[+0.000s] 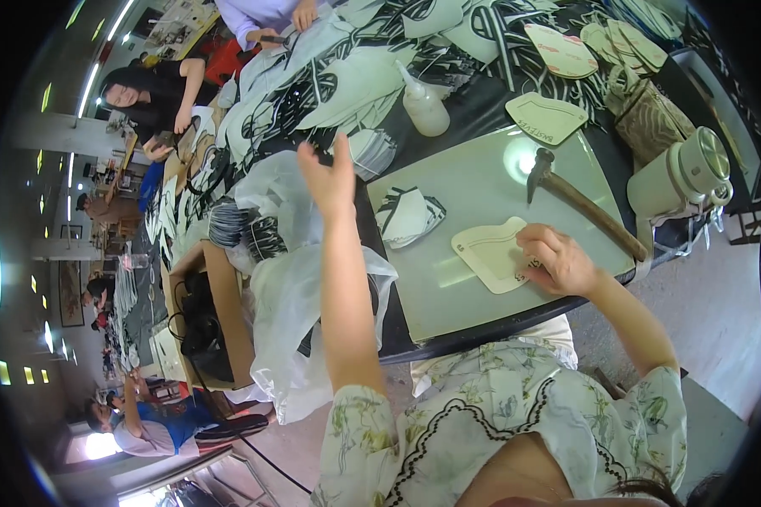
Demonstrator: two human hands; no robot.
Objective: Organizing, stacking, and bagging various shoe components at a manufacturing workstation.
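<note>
My left hand (330,177) is raised over the far left of the work surface, its fingers apart and nothing in them. Just beyond it lies a tied stack of pale cut pieces (374,154). My right hand (558,260) bends its fingers over the right edge of a flat cream template (488,253) with a curved outline. What those fingers hold, if anything, is hidden. The template lies on a pale glossy board (448,317). To its left sits a small stack of white pieces with dark edges (408,217).
A hammer (588,200) lies on the board's right side, near a flask (681,176). A squeeze bottle (424,106) and another template (546,118) stand beyond. Plastic bags (283,325) and a cardboard box (228,313) are at left. Co-workers sit across the table.
</note>
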